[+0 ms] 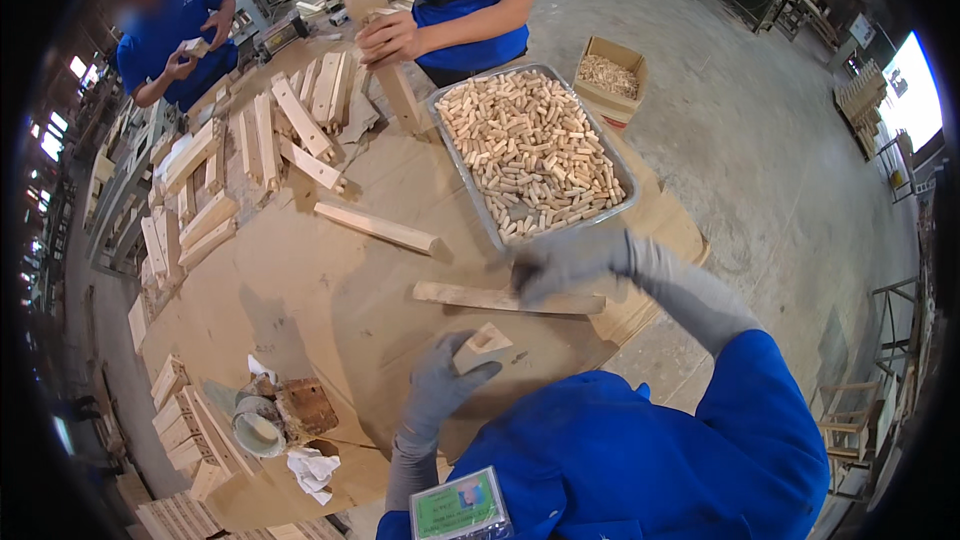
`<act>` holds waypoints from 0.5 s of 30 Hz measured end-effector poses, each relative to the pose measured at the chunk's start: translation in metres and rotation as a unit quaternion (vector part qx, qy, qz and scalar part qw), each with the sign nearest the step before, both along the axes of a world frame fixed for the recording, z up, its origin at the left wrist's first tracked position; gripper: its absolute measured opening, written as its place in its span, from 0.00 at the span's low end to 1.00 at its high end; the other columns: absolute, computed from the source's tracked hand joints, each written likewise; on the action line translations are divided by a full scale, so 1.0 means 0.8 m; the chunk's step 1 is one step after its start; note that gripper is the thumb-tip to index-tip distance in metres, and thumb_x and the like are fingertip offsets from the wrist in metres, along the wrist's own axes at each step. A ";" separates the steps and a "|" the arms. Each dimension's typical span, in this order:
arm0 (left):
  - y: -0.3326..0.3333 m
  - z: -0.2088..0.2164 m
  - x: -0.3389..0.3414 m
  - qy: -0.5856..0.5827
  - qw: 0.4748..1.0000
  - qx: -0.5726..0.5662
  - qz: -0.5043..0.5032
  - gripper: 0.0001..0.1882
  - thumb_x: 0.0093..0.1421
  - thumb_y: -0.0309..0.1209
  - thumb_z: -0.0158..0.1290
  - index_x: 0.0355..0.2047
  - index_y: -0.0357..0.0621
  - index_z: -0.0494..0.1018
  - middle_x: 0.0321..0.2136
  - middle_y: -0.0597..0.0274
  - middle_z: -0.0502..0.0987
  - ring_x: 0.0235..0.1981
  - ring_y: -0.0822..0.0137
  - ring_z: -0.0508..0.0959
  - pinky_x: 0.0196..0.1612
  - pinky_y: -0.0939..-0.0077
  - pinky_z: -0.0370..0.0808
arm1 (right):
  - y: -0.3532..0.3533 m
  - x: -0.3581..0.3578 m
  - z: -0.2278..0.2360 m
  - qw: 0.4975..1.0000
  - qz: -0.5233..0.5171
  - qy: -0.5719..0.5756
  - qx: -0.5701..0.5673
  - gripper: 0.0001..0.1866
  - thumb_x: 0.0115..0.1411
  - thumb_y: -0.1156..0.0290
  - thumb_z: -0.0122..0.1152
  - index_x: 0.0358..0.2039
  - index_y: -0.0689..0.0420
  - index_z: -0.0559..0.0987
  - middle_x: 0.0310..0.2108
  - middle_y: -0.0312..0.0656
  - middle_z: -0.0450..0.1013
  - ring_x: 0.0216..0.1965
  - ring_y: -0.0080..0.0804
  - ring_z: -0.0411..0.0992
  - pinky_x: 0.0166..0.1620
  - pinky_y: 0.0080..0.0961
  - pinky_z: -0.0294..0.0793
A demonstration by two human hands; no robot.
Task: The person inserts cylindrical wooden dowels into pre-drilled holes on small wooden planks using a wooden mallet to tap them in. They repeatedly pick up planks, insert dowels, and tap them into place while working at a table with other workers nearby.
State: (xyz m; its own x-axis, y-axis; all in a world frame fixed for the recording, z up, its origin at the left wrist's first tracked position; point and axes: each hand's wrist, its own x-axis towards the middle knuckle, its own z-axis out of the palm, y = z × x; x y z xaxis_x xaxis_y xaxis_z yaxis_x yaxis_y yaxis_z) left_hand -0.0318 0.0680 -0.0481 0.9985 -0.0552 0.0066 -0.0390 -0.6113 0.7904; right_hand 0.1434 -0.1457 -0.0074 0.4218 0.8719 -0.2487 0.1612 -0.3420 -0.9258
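Note:
My left hand (440, 388), in a grey glove, is closed around a square-ended wooden piece (487, 342); its end face with a darker recess points up. My right hand (572, 265), also in a grey glove, is smeared by motion near the close edge of the dowel tray. A dark patch shows at its fingertips, and I cannot make out what it is. Under and beside that hand a flat wooden strip (460, 297) lies across the table. The grey metal tray (628, 198) holds a heap of short wooden dowels (535, 145).
The table (330, 290) is covered in brown cardboard. Wooden bars (300, 120) lie at the far left, and one bar (378, 228) lies mid-table. A glue pot (258, 427) stands near left. Across the table a co-worker's hand (390, 38) grips a wooden piece. A cardboard box (610, 80) stands behind the tray.

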 end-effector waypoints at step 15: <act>0.031 0.031 -0.009 0.141 0.925 -0.350 0.039 0.24 0.42 0.26 0.64 0.42 0.38 0.73 0.32 0.65 0.77 0.32 0.76 0.75 0.37 0.81 0.73 | 0.008 0.025 -0.003 0.972 -0.113 -0.206 0.025 0.13 0.52 0.69 0.59 0.37 0.61 0.78 0.33 0.48 0.75 0.35 0.42 0.73 0.40 0.32 0.72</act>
State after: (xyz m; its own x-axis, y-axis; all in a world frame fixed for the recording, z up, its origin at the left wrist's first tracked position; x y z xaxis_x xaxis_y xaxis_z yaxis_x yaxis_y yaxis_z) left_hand -0.0390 0.0925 -0.0232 0.9669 -0.0645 -0.2470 0.2509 0.0627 0.9660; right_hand 0.1633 -0.1394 -0.0095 0.6589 0.7520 0.0214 0.4470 -0.3685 -0.8151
